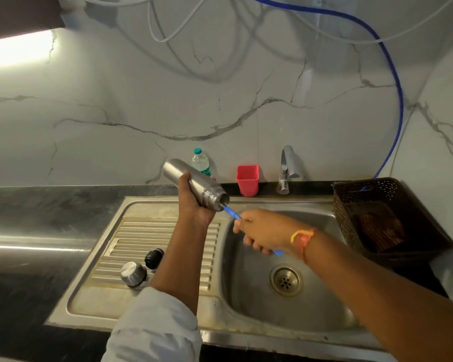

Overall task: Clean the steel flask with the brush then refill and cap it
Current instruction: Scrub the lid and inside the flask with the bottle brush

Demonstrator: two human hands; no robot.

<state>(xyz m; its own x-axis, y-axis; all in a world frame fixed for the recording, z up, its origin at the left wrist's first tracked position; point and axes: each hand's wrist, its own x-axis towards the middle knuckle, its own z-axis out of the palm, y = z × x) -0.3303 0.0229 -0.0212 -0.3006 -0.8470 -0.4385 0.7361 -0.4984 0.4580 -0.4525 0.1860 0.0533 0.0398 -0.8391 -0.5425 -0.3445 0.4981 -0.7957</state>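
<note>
Over the steel sink, the left hand grips the tilted steel flask. The right hand clutches the blue brush in its mouth: scrubbing, rinse probably next.

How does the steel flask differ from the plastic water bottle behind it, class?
The steel flask is opaque metal; the plastic bottle is clear. The flask is tilted in the left hand; the bottle stands upright by the wall. The flask is uncapped; the bottle wears a teal cap. Both are cylindrical drink containers.
</note>
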